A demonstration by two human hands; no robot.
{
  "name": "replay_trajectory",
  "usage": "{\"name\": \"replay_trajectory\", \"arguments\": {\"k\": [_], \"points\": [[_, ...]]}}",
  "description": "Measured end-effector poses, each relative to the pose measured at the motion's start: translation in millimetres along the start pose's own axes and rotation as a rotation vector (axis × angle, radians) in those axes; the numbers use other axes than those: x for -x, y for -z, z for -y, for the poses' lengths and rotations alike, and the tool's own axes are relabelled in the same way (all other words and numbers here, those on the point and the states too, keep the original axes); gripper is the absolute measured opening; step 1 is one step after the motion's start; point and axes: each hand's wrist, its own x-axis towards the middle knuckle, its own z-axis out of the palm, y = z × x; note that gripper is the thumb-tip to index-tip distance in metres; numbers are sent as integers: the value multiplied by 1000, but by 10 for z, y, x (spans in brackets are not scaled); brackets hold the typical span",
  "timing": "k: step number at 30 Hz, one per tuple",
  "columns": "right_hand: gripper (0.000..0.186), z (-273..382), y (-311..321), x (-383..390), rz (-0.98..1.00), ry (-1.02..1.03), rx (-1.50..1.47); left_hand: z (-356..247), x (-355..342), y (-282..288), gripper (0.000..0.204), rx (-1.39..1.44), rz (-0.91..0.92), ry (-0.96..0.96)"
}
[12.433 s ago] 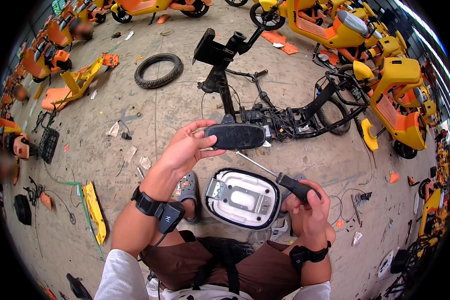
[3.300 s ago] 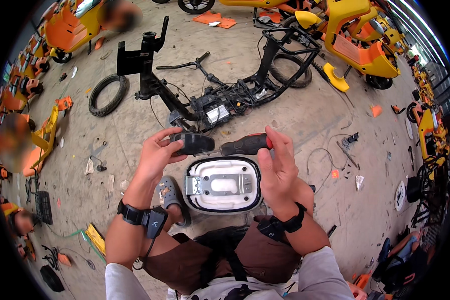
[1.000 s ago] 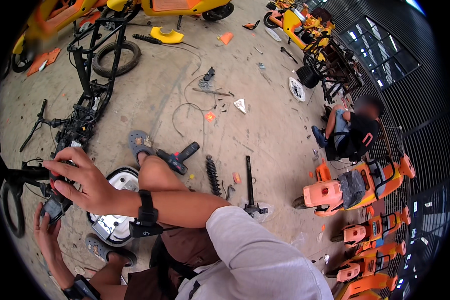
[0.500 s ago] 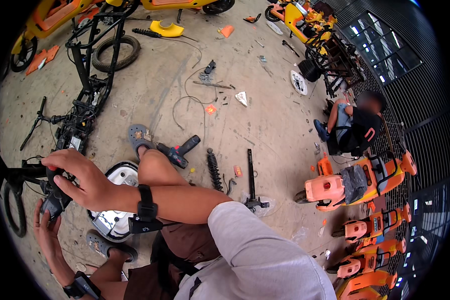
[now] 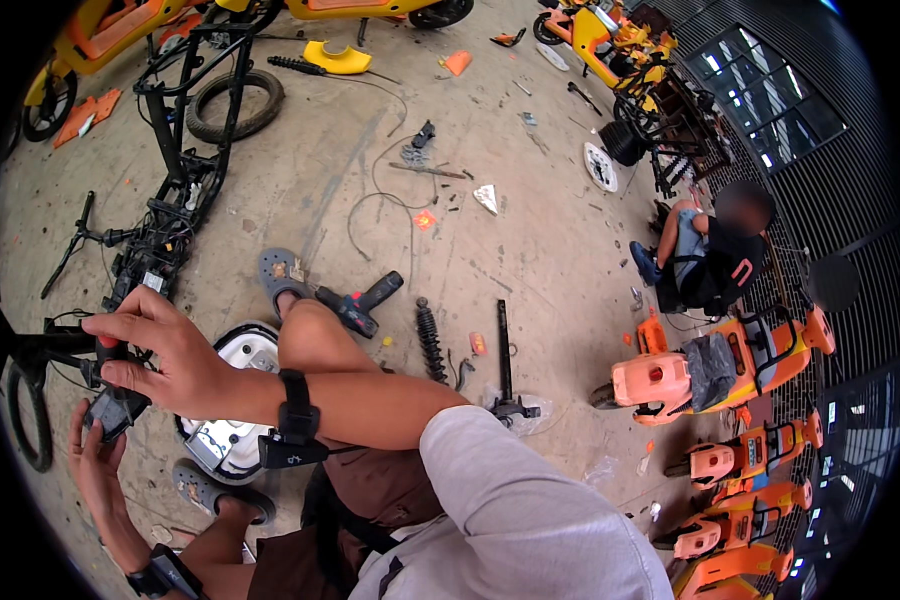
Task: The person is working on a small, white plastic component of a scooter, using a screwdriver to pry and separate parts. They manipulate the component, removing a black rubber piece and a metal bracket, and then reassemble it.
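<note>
At the left, my right hand (image 5: 175,360) reaches across and pinches the red-and-black handle of what looks like a screwdriver (image 5: 110,350) between thumb and fingers. Its shaft is hidden. Directly below it, a small dark box-shaped part (image 5: 117,411) rests in my left hand (image 5: 95,465), whose fingers are closed around its lower side. The handle stands over the part; where the two meet I cannot make out. Close beyond both hands is a black bike frame (image 5: 160,240) with exposed wiring.
A white shell (image 5: 240,437) lies between my feet. A cordless drill (image 5: 363,304), a shock absorber (image 5: 429,340) and a black rod-shaped part (image 5: 504,350) are on the floor. A seated person (image 5: 715,245) works at the right, near several orange scooters (image 5: 660,380).
My right hand's fingers have spread and lifted somewhat on the handle, showing more of its red end. The dark part has tilted slightly in my left hand.
</note>
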Motion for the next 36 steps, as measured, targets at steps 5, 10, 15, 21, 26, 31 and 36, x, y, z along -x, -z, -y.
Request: {"name": "replay_trajectory", "arguments": {"k": [5,10,15,21,26,31,36], "points": [[39,51,-67,-68,-21,172,-5,-141,155,-178,41,26,-38,-12],[39,112,-69,-60,-100,94,152,-283,241,-370,38,27,-7,36],[36,162,-61,-89,-1,112,164,-315,268,-351,37,79,6,31],[36,-33,-59,4,-38,100,173,-300,327,-296,36,94,2,27],[46,54,-134,-39,-22,56,126,-331,307,-268,37,91,0,26],[48,89,-194,9,34,-34,77,-322,322,-192,36,67,-16,5],[51,147,-194,-47,-110,-277,25,-335,349,-177,35,81,-33,-23]]}}
